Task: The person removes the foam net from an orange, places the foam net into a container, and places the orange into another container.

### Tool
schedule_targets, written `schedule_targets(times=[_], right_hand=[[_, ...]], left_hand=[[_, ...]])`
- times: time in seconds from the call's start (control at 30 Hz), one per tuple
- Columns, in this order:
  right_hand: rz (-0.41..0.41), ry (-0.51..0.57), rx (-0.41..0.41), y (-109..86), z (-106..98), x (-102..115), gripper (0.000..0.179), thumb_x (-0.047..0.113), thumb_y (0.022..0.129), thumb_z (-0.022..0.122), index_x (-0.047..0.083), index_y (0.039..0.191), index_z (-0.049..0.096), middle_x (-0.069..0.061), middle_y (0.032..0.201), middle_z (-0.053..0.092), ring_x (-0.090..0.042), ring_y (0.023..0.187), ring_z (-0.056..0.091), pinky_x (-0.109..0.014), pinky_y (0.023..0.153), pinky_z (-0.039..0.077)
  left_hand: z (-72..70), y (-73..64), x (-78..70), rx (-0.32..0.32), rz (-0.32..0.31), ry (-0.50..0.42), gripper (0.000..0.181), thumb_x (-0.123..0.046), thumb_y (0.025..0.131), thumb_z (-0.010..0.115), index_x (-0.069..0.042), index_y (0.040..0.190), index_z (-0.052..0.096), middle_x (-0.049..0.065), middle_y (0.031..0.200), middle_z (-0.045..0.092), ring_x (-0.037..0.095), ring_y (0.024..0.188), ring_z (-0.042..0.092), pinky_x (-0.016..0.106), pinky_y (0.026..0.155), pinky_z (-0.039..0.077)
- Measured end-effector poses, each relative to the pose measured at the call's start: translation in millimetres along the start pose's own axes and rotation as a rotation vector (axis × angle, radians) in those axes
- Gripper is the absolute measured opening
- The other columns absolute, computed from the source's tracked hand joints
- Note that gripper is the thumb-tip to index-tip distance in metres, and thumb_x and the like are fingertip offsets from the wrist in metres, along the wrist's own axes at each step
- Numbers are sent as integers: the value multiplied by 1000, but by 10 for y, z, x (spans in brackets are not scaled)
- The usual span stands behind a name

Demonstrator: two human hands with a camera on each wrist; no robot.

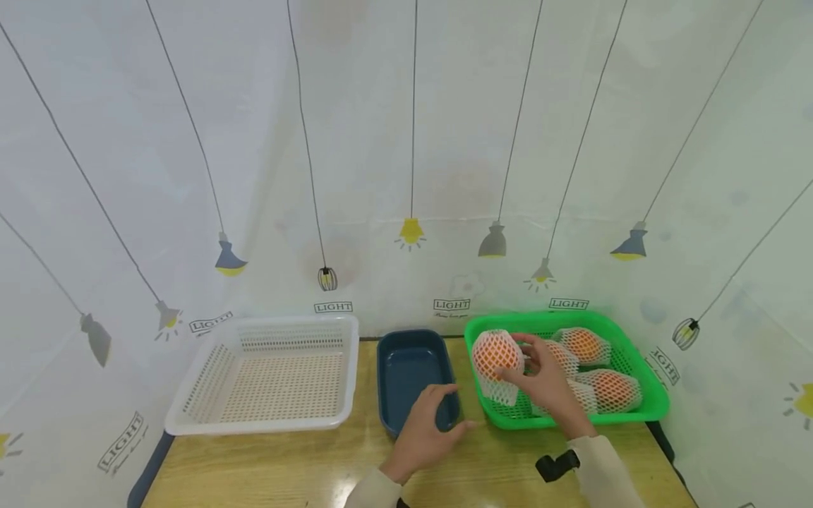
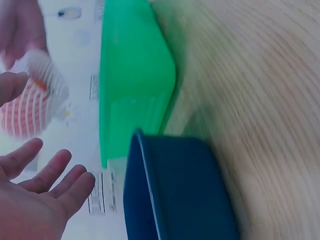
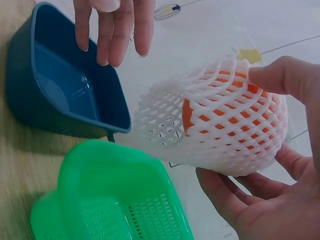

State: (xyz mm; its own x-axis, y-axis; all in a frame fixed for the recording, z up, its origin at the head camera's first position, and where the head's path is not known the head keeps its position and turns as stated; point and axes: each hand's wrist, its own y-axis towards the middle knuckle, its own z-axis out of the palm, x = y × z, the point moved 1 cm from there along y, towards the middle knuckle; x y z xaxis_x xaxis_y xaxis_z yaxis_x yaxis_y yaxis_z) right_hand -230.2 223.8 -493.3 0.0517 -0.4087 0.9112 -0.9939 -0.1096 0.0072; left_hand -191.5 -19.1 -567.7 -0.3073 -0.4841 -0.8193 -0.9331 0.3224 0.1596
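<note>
An orange fruit in a white foam net (image 1: 497, 358) is gripped by my right hand (image 1: 545, 377), held up over the left part of the green basket (image 1: 508, 422). In the right wrist view, thumb and fingers press the net sleeve (image 3: 225, 117) from opposite sides, and its loose end hangs open. My left hand (image 1: 427, 430) holds nothing; its fingers are spread, over the near right side of the blue tray (image 1: 406, 381). The left wrist view has the left hand (image 2: 37, 192) with fingers apart, a gap from the netted fruit (image 2: 25, 112).
Several more netted orange fruits (image 1: 612, 389) lie in the green basket. A white perforated basket (image 1: 260, 425) stands on the left of the wooden table (image 1: 273, 469). Behind runs a pale wall covering (image 1: 381, 169) printed with hanging lamps.
</note>
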Motion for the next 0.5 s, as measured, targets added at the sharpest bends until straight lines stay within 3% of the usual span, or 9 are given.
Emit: schedule_targets(times=[0.23, 0.33, 0.5], right_hand=[[-82, 105, -7, -167, 236, -24, 72, 18, 89, 81, 13, 148, 41, -19, 146, 50, -36, 125, 59, -30, 87, 57], [-108, 106, -4, -230, 374, -58, 72, 17, 87, 82, 13, 146, 42, -16, 144, 51, -31, 122, 59, -29, 86, 57], [-95, 153, 17, -345, 640, -123, 70, 14, 84, 84, 13, 143, 45, -13, 141, 52, -28, 121, 57, -32, 89, 57]], left_hand=[[-224, -144, 150, -121, -10, -205, 61, -43, 96, 70, -21, 149, 48, 5, 144, 56, 32, 134, 54, 56, 107, 49], [-296, -201, 204, -149, -36, -286, 60, -38, 96, 71, -21, 149, 47, 9, 144, 55, 36, 135, 53, 58, 109, 47], [-354, -321, 276, -174, -74, -340, 60, -34, 96, 72, -21, 149, 47, 10, 144, 55, 36, 136, 52, 57, 111, 47]])
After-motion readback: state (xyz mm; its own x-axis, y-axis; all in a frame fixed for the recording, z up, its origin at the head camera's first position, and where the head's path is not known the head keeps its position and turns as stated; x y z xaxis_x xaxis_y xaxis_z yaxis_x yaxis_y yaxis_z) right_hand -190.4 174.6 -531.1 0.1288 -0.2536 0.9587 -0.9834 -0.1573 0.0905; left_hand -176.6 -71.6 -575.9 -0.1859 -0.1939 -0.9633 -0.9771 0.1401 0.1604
